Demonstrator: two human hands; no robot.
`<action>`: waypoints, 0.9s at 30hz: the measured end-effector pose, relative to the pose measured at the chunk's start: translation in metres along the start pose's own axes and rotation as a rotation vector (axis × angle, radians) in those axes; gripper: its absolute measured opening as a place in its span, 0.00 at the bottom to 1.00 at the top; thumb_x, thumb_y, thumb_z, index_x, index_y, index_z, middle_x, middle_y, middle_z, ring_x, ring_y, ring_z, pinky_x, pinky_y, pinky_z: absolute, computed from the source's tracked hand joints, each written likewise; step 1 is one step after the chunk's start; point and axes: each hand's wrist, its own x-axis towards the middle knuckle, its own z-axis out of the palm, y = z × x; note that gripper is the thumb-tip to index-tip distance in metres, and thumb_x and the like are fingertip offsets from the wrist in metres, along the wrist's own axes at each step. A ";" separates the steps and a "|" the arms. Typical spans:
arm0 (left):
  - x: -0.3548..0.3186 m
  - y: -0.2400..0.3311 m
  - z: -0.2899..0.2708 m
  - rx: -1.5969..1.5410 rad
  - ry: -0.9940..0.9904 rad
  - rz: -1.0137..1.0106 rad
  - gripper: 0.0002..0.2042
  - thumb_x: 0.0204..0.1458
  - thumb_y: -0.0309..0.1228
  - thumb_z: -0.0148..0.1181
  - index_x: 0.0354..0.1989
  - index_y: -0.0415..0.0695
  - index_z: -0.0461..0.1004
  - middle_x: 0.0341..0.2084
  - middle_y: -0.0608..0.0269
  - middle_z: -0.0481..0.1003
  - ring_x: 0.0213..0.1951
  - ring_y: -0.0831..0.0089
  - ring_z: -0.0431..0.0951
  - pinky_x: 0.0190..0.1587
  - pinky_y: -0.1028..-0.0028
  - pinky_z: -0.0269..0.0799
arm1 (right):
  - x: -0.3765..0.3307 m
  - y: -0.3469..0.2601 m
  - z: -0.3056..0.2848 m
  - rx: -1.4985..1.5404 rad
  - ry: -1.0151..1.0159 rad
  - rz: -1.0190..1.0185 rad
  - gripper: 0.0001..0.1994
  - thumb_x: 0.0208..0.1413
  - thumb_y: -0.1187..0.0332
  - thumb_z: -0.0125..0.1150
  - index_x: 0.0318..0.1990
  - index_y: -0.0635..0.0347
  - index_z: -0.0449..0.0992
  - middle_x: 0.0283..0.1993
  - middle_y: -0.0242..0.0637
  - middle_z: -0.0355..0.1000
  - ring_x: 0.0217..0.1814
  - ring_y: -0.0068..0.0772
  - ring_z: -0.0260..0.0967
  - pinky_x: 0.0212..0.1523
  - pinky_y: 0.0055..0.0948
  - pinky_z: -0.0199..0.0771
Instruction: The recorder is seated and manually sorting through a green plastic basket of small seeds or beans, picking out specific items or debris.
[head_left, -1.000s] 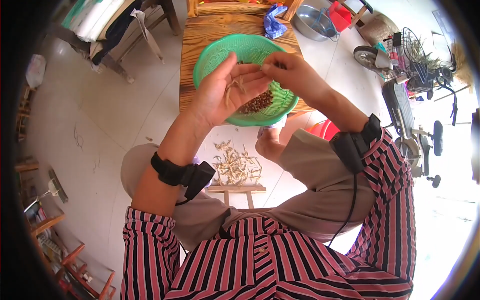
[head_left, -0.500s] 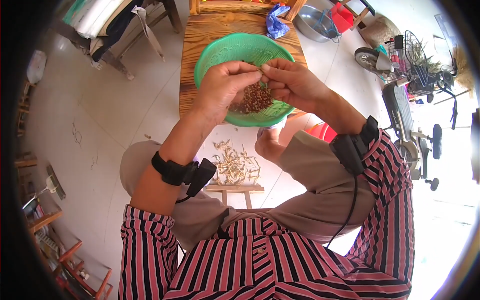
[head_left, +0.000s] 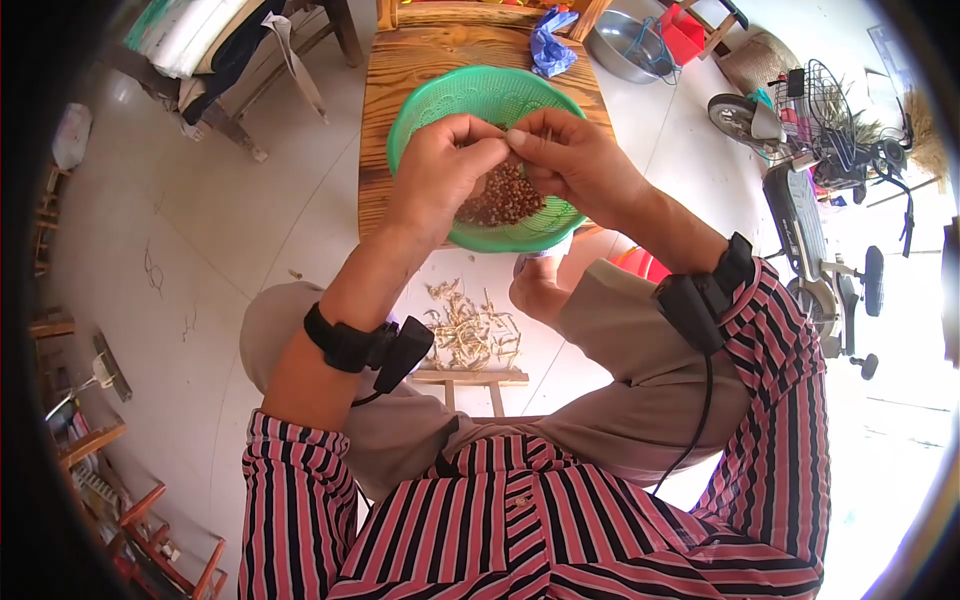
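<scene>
Above a green mesh basket [head_left: 480, 90], my left hand [head_left: 435, 175] and my right hand [head_left: 590, 165] meet fingertip to fingertip. Both are closed, thumbs pressed on index fingers, pinching what looks like a small dry bean pod that the fingers mostly hide. Reddish-brown and pale beans [head_left: 505, 198] lie loose in the bottom of the basket, below my hands. The basket rests on a wooden chair seat [head_left: 385, 85]. Dry, pale empty pods [head_left: 470, 335] are heaped on the floor between my feet and the stool edge.
A crumpled blue wrapper [head_left: 552, 45] lies at the back of the seat. Behind it to the right are a metal basin [head_left: 615, 50] and a red container [head_left: 682, 32]. An electric scooter [head_left: 800, 210] stands at the right. A wooden stool edge [head_left: 470, 378] shows below the pods.
Both hands have shifted slightly left together, and the fingertips have turned over the small pod, which showed more before. Basket and beans stay put.
</scene>
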 end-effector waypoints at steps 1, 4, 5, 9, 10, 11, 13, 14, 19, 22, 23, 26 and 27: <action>0.000 0.001 0.000 -0.010 0.005 -0.007 0.03 0.53 0.25 0.58 0.32 0.40 0.75 0.22 0.72 0.71 0.18 0.90 0.60 0.20 0.86 0.51 | 0.000 0.000 -0.001 0.000 0.000 0.001 0.12 0.58 0.65 0.61 0.42 0.65 0.70 0.30 0.30 0.67 0.26 0.14 0.59 0.24 0.15 0.60; 0.000 0.000 -0.001 0.020 -0.002 -0.021 0.03 0.53 0.26 0.58 0.32 0.40 0.75 0.21 0.73 0.70 0.18 0.89 0.60 0.19 0.85 0.50 | 0.001 0.002 -0.004 -0.060 0.008 -0.018 0.12 0.59 0.65 0.60 0.42 0.65 0.70 0.31 0.31 0.69 0.26 0.14 0.60 0.25 0.15 0.62; 0.000 0.000 -0.001 0.020 -0.001 -0.022 0.03 0.53 0.26 0.58 0.32 0.40 0.75 0.21 0.73 0.70 0.18 0.89 0.60 0.19 0.85 0.50 | 0.002 0.003 -0.004 -0.118 0.023 -0.026 0.11 0.59 0.65 0.59 0.42 0.65 0.70 0.32 0.32 0.70 0.27 0.14 0.60 0.25 0.15 0.63; -0.002 0.004 0.000 0.020 -0.012 -0.048 0.03 0.54 0.27 0.57 0.31 0.40 0.74 0.19 0.75 0.68 0.17 0.90 0.58 0.19 0.86 0.49 | 0.000 0.000 -0.003 -0.166 0.035 -0.019 0.10 0.60 0.67 0.57 0.42 0.65 0.70 0.34 0.35 0.72 0.27 0.13 0.60 0.25 0.15 0.62; -0.002 0.005 0.000 0.016 -0.013 -0.063 0.04 0.54 0.27 0.57 0.31 0.40 0.74 0.18 0.75 0.67 0.17 0.90 0.58 0.19 0.86 0.49 | -0.001 -0.002 -0.001 -0.165 0.036 -0.019 0.10 0.60 0.67 0.57 0.42 0.65 0.70 0.34 0.35 0.72 0.27 0.13 0.60 0.25 0.15 0.62; -0.002 0.005 0.000 0.016 -0.013 -0.063 0.04 0.54 0.27 0.57 0.31 0.40 0.74 0.18 0.75 0.67 0.17 0.90 0.58 0.19 0.86 0.49 | -0.003 -0.003 0.002 -0.119 0.037 -0.001 0.09 0.61 0.69 0.55 0.43 0.65 0.69 0.31 0.30 0.67 0.25 0.13 0.55 0.24 0.15 0.58; -0.001 0.005 -0.001 -0.007 -0.015 -0.092 0.04 0.54 0.27 0.57 0.31 0.40 0.74 0.17 0.76 0.66 0.17 0.90 0.57 0.19 0.86 0.49 | -0.004 -0.004 0.004 -0.072 0.037 0.015 0.08 0.63 0.70 0.53 0.43 0.66 0.69 0.29 0.25 0.61 0.23 0.12 0.51 0.23 0.15 0.53; 0.000 0.005 -0.003 -0.007 -0.015 -0.092 0.04 0.54 0.27 0.57 0.31 0.40 0.74 0.17 0.76 0.66 0.17 0.90 0.57 0.19 0.86 0.49 | -0.004 -0.004 0.003 -0.048 0.034 0.022 0.08 0.63 0.71 0.53 0.45 0.67 0.69 0.29 0.26 0.62 0.23 0.12 0.51 0.22 0.15 0.53; 0.001 0.004 -0.002 -0.007 -0.005 -0.103 0.03 0.54 0.26 0.57 0.32 0.40 0.74 0.21 0.72 0.71 0.18 0.90 0.59 0.19 0.86 0.50 | -0.001 0.000 -0.006 0.015 -0.041 0.038 0.11 0.60 0.70 0.57 0.46 0.67 0.70 0.34 0.34 0.71 0.26 0.15 0.58 0.25 0.16 0.60; 0.001 0.002 -0.003 0.017 0.000 -0.105 0.03 0.53 0.26 0.58 0.33 0.40 0.75 0.23 0.71 0.73 0.18 0.90 0.60 0.20 0.86 0.51 | -0.002 -0.001 -0.002 -0.013 -0.036 0.037 0.12 0.59 0.71 0.58 0.46 0.67 0.71 0.32 0.31 0.69 0.26 0.15 0.59 0.26 0.16 0.61; 0.001 0.003 -0.002 0.017 -0.001 -0.105 0.03 0.53 0.26 0.58 0.33 0.40 0.75 0.23 0.71 0.73 0.18 0.90 0.60 0.20 0.86 0.51 | -0.003 -0.003 0.001 -0.065 0.004 0.046 0.11 0.60 0.71 0.57 0.47 0.67 0.71 0.31 0.28 0.66 0.25 0.13 0.56 0.24 0.15 0.57; 0.000 0.005 0.000 0.036 0.006 -0.101 0.03 0.53 0.27 0.59 0.32 0.41 0.75 0.22 0.73 0.72 0.18 0.90 0.60 0.20 0.86 0.51 | -0.004 -0.004 -0.001 -0.117 0.056 0.073 0.10 0.60 0.70 0.56 0.46 0.66 0.71 0.29 0.24 0.63 0.24 0.12 0.54 0.22 0.14 0.54; -0.001 0.005 0.000 0.037 0.007 -0.086 0.03 0.53 0.27 0.59 0.32 0.41 0.75 0.21 0.74 0.71 0.18 0.90 0.60 0.20 0.86 0.51 | -0.004 -0.004 -0.002 -0.118 0.067 0.091 0.10 0.60 0.70 0.57 0.45 0.65 0.71 0.29 0.24 0.63 0.24 0.12 0.55 0.23 0.14 0.54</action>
